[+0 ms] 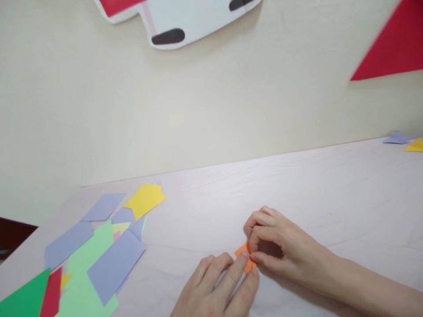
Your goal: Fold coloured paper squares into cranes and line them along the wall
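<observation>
A small piece of orange paper (242, 250) rests on the table between my two hands, and part of it is covered by fingers. My right hand (280, 244) pinches its right side between thumb and curled fingers. From the lower left, my left hand (220, 286) holds the paper against the table, the index fingertip on top and the thumb at its lower edge. The paper looks folded or creased, but the fingers hide much of its shape.
To the left lie overlapping paper pieces: a yellow one (145, 200), purple ones (115, 266), light green (81, 281), dark green (24, 295) and red (52, 293). Small purple and yellow scraps (414, 145) sit far right. A pale wall (198, 110) bounds the table's (185, 220) back.
</observation>
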`<state>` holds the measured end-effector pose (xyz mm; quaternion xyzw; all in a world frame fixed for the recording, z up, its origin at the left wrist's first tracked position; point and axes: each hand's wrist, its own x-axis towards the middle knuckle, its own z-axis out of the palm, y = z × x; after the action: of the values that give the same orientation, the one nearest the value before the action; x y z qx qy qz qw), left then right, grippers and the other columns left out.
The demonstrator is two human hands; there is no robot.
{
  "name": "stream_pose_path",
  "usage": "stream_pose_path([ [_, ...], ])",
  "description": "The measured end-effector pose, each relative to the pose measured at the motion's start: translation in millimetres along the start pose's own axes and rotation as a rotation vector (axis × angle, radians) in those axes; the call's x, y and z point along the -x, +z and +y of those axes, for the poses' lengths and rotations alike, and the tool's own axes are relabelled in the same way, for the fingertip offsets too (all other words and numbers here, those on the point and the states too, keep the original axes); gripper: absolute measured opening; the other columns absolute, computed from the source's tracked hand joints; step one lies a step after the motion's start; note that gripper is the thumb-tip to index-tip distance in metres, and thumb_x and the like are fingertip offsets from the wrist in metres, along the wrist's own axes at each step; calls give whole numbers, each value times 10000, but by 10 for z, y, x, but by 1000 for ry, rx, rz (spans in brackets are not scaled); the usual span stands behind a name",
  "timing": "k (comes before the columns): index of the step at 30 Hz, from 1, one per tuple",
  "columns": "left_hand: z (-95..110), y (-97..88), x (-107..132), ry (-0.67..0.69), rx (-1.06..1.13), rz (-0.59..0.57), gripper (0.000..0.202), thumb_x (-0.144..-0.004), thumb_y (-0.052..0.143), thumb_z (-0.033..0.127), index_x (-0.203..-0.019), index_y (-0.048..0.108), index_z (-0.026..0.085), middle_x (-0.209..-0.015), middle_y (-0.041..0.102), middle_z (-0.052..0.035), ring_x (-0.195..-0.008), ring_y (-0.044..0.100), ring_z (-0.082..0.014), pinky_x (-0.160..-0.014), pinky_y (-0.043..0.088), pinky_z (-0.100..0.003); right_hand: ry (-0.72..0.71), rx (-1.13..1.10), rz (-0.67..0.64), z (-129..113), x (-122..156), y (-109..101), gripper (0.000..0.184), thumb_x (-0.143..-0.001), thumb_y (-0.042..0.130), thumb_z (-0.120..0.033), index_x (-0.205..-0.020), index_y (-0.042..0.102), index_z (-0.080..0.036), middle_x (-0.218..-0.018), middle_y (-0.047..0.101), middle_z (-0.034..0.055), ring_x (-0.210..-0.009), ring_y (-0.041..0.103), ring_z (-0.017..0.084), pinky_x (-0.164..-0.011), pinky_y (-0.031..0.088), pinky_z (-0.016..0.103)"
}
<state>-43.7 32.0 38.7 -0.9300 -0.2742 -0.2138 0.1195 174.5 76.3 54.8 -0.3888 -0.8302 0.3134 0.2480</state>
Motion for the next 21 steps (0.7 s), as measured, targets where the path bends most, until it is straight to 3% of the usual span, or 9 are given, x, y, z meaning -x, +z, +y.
stream_pose_path([
  [5, 18, 20, -42, -12, -22, 65, 309, -904, 450, 72, -1064, 689, 186, -1071, 734, -39, -854, 618, -184, -713, 512, -295, 12, -11, -14, 8, 0, -13, 186, -808, 629, -33, -717, 608, -193, -876, 615, 26, -881, 539, 194, -764, 450, 321],
  [21, 37, 39, -64, -29, 2, 68, 286, -892, 455, 78, -1029, 685, 178, -1091, 731, -30, -869, 616, -191, -726, 499, -305, 43, -3, -9, 1, -14, 2, 189, -814, 634, -24, -725, 579, -181, -861, 602, 24, -873, 520, 196, -770, 416, 335],
])
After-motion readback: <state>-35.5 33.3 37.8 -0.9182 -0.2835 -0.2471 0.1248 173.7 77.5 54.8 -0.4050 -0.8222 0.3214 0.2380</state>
